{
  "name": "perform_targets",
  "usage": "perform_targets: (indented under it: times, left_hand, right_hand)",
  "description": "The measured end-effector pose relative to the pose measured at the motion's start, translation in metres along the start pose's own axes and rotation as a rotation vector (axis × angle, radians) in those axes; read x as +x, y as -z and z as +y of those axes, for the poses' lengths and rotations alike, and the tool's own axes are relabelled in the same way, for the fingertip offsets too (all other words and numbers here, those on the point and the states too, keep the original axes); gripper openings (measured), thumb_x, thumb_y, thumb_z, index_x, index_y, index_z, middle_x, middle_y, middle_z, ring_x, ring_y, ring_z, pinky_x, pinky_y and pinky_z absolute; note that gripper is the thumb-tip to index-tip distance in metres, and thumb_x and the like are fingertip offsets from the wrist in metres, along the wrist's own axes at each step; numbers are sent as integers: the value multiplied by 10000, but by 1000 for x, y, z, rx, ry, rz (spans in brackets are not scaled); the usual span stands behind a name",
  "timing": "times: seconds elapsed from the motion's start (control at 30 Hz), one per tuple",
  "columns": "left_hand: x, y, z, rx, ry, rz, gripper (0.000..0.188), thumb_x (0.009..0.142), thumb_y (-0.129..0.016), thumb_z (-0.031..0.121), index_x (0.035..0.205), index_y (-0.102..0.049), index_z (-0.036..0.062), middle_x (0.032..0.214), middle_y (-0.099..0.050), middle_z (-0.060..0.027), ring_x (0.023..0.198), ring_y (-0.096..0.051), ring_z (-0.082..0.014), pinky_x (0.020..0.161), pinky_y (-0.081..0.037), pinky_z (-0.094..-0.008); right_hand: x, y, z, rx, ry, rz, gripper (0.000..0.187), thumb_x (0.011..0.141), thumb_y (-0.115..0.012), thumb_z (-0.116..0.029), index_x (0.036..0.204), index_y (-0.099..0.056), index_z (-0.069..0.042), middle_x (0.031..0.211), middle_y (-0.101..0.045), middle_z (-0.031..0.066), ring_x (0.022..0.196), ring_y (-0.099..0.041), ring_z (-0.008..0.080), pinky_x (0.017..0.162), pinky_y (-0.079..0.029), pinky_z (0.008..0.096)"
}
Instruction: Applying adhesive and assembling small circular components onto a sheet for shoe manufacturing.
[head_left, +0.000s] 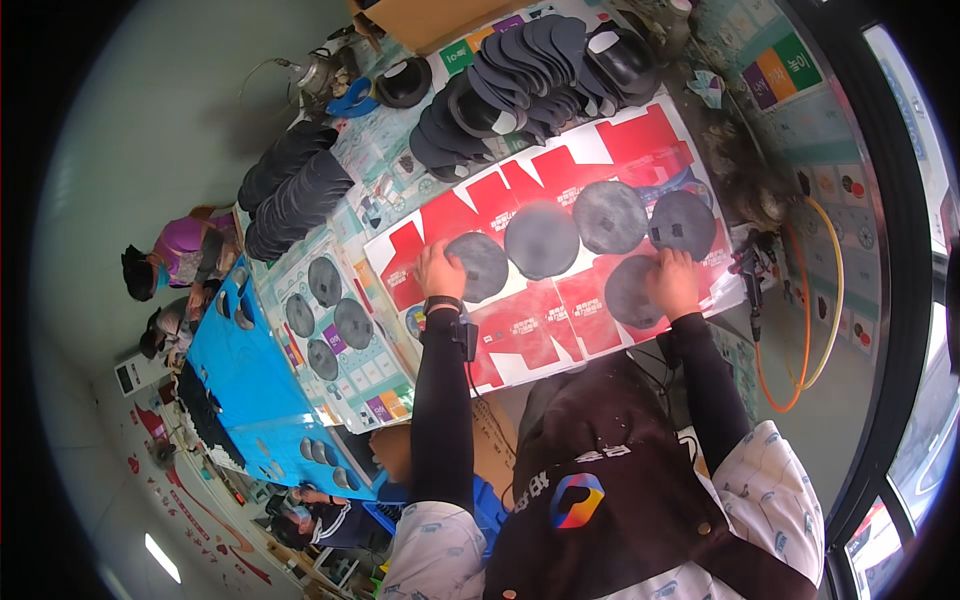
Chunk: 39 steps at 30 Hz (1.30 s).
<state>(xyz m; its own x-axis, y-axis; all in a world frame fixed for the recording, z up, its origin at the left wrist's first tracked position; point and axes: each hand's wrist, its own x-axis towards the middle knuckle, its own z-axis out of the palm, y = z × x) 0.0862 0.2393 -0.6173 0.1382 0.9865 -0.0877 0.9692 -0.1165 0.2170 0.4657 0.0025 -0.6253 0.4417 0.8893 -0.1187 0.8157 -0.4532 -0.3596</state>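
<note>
Several round dark grey pads lie on a red and white printed sheet in front of me. At the sheet's left, my left hand (440, 272) has its fingers curled on the edge of one round grey pad (480, 268). My right hand (675, 286) grips the right edge of the nearest round pad (629, 293), partly covering it; its fingertips reach close to the far right pad (683, 224). Between the hands lie a middle pad (541, 241) and another pad (610, 218), untouched. The undersides of the gripped pads are hidden.
Long stacks of curved black pieces (520, 70) stand behind the sheet (590, 345), with more stacks (300, 200) at the left. More grey pads (324, 281) lie on a left table. Orange and yellow hoses (790, 330) hang at the right. Other people sit along a blue table (235, 350).
</note>
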Motion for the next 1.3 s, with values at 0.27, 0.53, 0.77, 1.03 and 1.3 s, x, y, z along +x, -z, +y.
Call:
perform_targets:
  times: [0.27,0.53,0.77,1.03,1.3]
  left_hand:
    - [-11,-21,-79,-161,233,149,244,843,-692,165,1062,-715,61,1019,-719,-156,993,-669,-362,902,-521,-462]
    - [-75,-58,-140,-688,794,44,234,863,-712,216,999,-732,27,861,-757,-126,795,-721,-248,708,-560,-381]
    - [-91,-54,-64,-1165,1192,-109,155,924,-707,238,1000,-712,104,723,-579,18,533,-482,-107,434,-361,-287]
    - [-93,-54,-31,-461,792,-32,322,902,-652,313,1098,-771,88,1109,-748,-152,1042,-719,-306,908,-533,-417]
    - [-82,-40,-25,-414,828,-71,375,904,-667,344,1084,-762,29,1066,-753,-181,1029,-719,-321,905,-528,-425]
  right_hand:
    - [10,-2,7,-34,47,15,73,796,-667,-145,835,-675,-83,884,-687,98,903,-636,321,790,-483,476]
    - [15,-1,-1,-9,96,2,83,808,-653,-154,794,-671,-74,861,-690,113,880,-641,331,764,-504,475]
    - [11,-3,16,-22,60,4,67,782,-668,-152,777,-670,-85,838,-691,101,862,-645,325,757,-510,470]
    - [12,-4,18,-19,47,-24,78,791,-665,-151,771,-657,-76,832,-683,110,865,-642,333,763,-511,479]
    - [16,0,10,-4,45,-39,83,788,-664,-151,765,-657,-72,834,-684,116,857,-639,334,772,-515,479]
